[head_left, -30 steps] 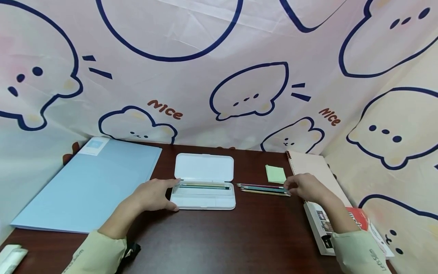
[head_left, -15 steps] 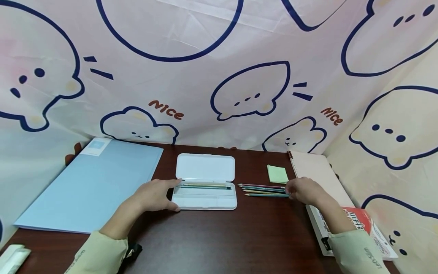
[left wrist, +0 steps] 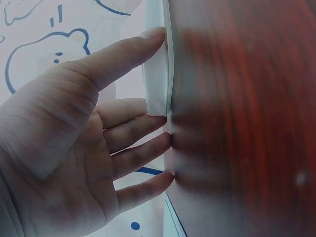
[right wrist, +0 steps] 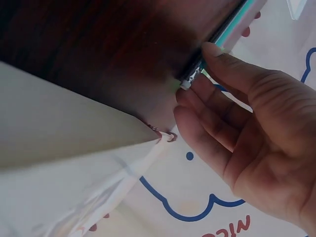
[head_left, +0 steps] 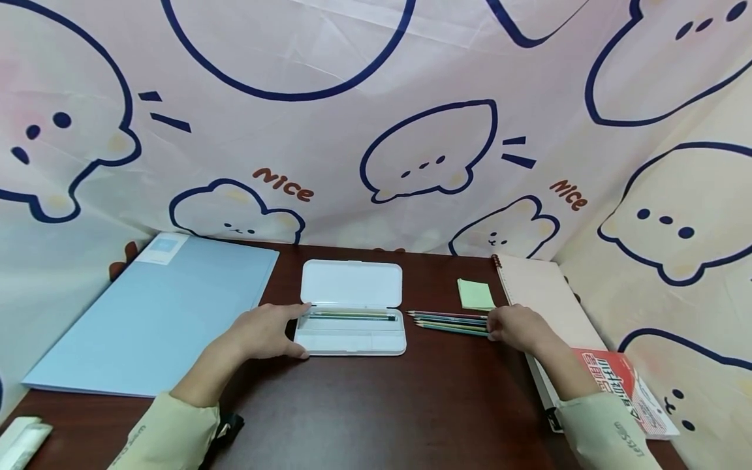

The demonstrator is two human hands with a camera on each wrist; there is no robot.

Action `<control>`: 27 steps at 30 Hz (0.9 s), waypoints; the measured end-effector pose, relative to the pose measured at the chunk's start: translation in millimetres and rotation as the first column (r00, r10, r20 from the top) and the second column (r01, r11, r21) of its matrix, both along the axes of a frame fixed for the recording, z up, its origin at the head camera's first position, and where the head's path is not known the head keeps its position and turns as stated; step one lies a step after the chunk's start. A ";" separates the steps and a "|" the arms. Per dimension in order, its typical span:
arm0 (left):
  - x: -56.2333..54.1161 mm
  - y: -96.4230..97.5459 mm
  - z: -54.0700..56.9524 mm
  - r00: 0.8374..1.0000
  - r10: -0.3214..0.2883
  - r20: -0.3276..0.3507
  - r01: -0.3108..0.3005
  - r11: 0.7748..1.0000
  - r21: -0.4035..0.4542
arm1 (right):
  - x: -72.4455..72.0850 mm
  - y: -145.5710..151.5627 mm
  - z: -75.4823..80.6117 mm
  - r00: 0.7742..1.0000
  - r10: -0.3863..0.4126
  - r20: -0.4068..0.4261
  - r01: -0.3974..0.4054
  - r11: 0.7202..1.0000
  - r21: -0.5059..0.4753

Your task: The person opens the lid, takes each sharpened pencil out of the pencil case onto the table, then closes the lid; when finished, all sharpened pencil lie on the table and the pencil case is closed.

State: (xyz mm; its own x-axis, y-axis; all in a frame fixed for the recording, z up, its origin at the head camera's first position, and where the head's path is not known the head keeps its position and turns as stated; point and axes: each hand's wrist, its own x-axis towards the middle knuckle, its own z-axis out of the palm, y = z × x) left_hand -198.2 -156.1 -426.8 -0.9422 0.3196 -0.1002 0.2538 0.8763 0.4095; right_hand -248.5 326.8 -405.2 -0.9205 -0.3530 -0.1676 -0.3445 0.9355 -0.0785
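A white pencil case [head_left: 350, 344] lies with its lid [head_left: 351, 284] folded back, pencils [head_left: 352, 316] in its rear compartment. My left hand [head_left: 267, 333] grips its left end, thumb at the front edge and index finger by the hinge. In the left wrist view the thumb [left wrist: 128, 59] lies along the case's side [left wrist: 157, 64]. To the right, several pencils [head_left: 449, 323] lie side by side on the table, points toward the case. My right hand [head_left: 519, 328] pinches their blunt ends; the right wrist view shows the thumb on a pencil [right wrist: 193, 74] near its eraser.
Green sticky notes [head_left: 476, 294] lie behind the loose pencils. A spiral notebook [head_left: 549, 294] and a book with a red and white cover [head_left: 625, 385] line the right side. A large blue folder [head_left: 158, 313] covers the left. A patterned cloth [head_left: 329, 143] hangs behind the table.
Another pencil has come out from under my right hand to join the loose row. The hand has shifted slightly left and the pencils now lie closer together. My left hand stays on the case.
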 end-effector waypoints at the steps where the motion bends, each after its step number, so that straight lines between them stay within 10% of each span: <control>1: -0.1 0.1 0.2 1.000 -0.002 0.002 0.002 1.000 0.000 | -0.3 0.0 -0.4 1.000 0.000 -0.009 0.000 1.000 0.016; 12: -1.1 -0.1 0.1 1.000 -0.005 0.006 0.005 1.000 -0.005 | 3.6 -5.9 9.0 0.993 -0.013 -0.120 0.019 0.999 0.051; 18: -1.9 -1.5 3.5 1.000 -0.002 0.000 0.002 1.000 -0.011 | 8.5 -34.6 17.0 0.990 0.063 -0.126 -0.084 0.982 -0.167; 27: 2.1 1.4 3.7 1.000 0.003 0.009 -0.003 1.000 0.006 | 17.1 -109.6 16.2 0.984 0.169 0.057 -0.123 0.875 -0.468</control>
State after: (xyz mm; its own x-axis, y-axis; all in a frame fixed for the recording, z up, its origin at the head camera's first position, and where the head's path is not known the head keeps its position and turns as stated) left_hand -196.1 -154.6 -423.2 -0.9424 0.3172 -0.1065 0.2472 0.8747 0.4169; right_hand -231.3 217.1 -389.0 -0.8405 -0.5407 -0.0351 -0.4442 0.7247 -0.5268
